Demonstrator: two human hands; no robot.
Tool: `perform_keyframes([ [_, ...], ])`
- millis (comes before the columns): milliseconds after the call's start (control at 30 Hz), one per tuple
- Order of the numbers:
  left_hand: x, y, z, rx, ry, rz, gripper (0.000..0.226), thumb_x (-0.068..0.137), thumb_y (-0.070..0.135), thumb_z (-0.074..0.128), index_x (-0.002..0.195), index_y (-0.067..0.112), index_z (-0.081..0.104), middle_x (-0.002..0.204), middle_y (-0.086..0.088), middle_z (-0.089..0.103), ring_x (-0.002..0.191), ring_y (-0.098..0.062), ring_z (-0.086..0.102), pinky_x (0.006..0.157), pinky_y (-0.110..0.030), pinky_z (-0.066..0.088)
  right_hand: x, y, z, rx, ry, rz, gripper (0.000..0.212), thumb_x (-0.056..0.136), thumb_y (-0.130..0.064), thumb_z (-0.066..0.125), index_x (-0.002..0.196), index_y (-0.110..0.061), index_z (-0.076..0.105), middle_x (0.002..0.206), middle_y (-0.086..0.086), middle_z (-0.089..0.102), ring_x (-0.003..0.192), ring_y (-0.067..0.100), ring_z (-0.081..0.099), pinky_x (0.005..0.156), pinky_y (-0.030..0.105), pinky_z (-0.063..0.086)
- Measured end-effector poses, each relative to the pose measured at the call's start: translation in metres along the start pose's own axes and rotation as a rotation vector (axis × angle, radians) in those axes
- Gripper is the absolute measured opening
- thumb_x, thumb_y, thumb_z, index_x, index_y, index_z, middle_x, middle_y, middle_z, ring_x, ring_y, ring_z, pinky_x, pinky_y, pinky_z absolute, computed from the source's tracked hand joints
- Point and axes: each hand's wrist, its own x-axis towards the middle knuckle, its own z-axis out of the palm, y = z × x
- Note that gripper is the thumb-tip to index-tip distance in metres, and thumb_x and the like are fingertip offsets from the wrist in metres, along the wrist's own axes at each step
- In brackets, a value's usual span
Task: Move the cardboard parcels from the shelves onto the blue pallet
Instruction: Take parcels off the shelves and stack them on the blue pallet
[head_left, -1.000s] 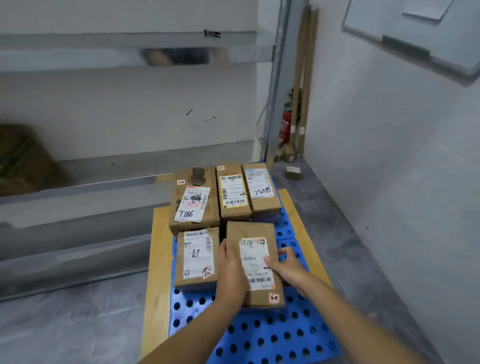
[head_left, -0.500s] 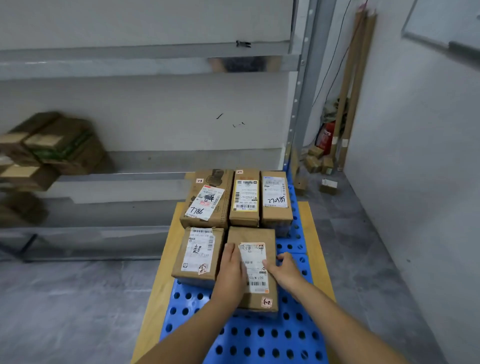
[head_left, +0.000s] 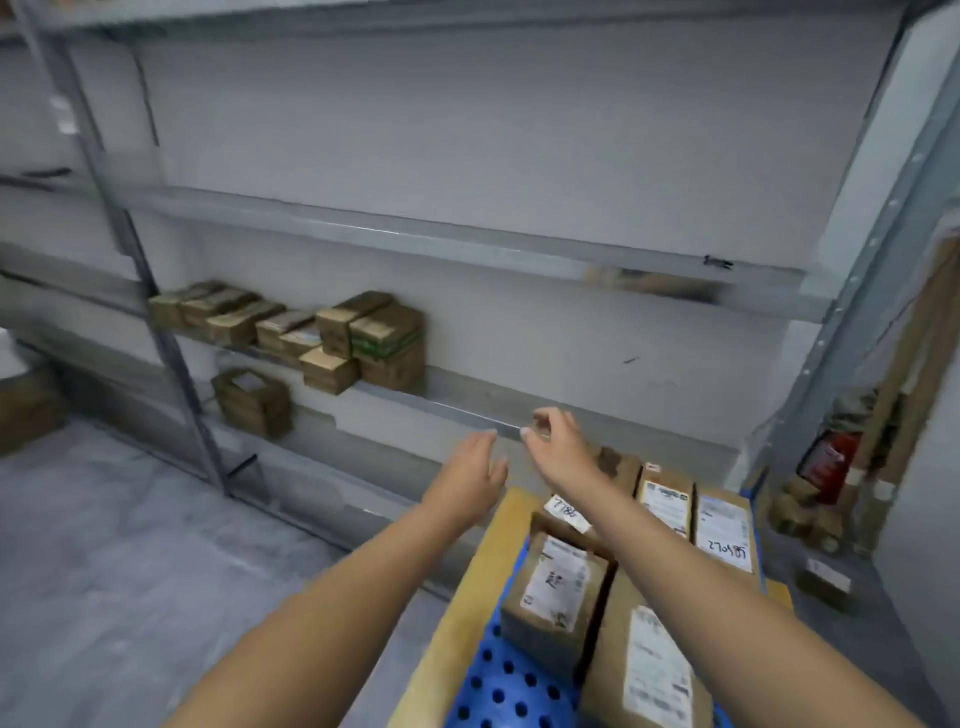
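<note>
Several cardboard parcels (head_left: 558, 590) with white labels lie in two rows on the blue pallet (head_left: 511, 686) at the lower right. More cardboard parcels (head_left: 363, 335) sit in a cluster on a metal shelf (head_left: 457, 408) at the left, and one parcel (head_left: 254, 402) stands on the level below. My left hand (head_left: 467, 480) and my right hand (head_left: 558, 449) are raised in the air above the pallet's far edge, both empty with fingers apart, pointing toward the shelves.
The pallet rests on a wooden board (head_left: 467, 597). Grey shelf uprights (head_left: 171, 358) stand at the left and right. A red fire extinguisher (head_left: 828, 460), wooden slats and small boxes fill the right corner. A brown box (head_left: 28, 410) sits on the floor at the far left.
Both hands let go of the near parcel on the pallet and rose toward the shelves. The view swung up and to the left, bringing the shelf parcels into sight.
</note>
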Motion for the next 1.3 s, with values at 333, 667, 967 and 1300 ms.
perform_keyframes([
  [333, 0.012, -0.157, -0.206, 0.277, 0.204, 0.016, 0.057, 0.103, 0.035, 0.044, 0.149, 0.004, 0.034, 0.154, -0.011, 0.036, 0.145, -0.026, 0.028, 0.120, -0.036, 0.019, 0.049, -0.188, 0.150, -0.023, -0.108, -0.201, 0.054, 0.098, -0.030, 0.052, 0.145, -0.007, 0.038, 0.148, 0.011, 0.038, 0.140, 0.025, 0.033, 0.116, 0.034, 0.025],
  [667, 0.030, -0.276, -0.271, 0.320, 0.127, 0.014, 0.062, 0.104, 0.037, 0.039, 0.154, 0.004, 0.022, 0.164, -0.012, 0.011, 0.153, -0.023, 0.005, 0.124, -0.037, 0.003, 0.076, -0.251, 0.261, -0.037, -0.115, -0.115, 0.055, 0.098, -0.029, 0.051, 0.147, -0.009, 0.036, 0.151, 0.010, 0.036, 0.141, 0.025, 0.030, 0.117, 0.035, 0.025],
  [967, 0.098, -0.320, -0.279, 0.285, 0.107, 0.077, 0.062, 0.104, 0.036, 0.039, 0.154, 0.004, 0.021, 0.164, -0.011, 0.015, 0.152, -0.020, 0.008, 0.124, -0.035, 0.004, 0.159, -0.274, 0.283, -0.009, -0.060, -0.082, 0.050, 0.097, -0.027, 0.051, 0.142, -0.008, 0.042, 0.146, 0.010, 0.044, 0.136, 0.024, 0.039, 0.110, 0.034, 0.031],
  [1300, 0.241, -0.359, -0.278, 0.234, 0.012, 0.051, 0.061, 0.105, 0.036, 0.037, 0.156, 0.006, 0.021, 0.164, -0.010, 0.015, 0.152, -0.022, 0.010, 0.124, -0.036, 0.007, 0.301, -0.243, 0.307, 0.079, -0.032, 0.079, 0.052, 0.100, -0.029, 0.046, 0.148, -0.012, 0.034, 0.153, 0.009, 0.036, 0.138, 0.026, 0.038, 0.110, 0.037, 0.032],
])
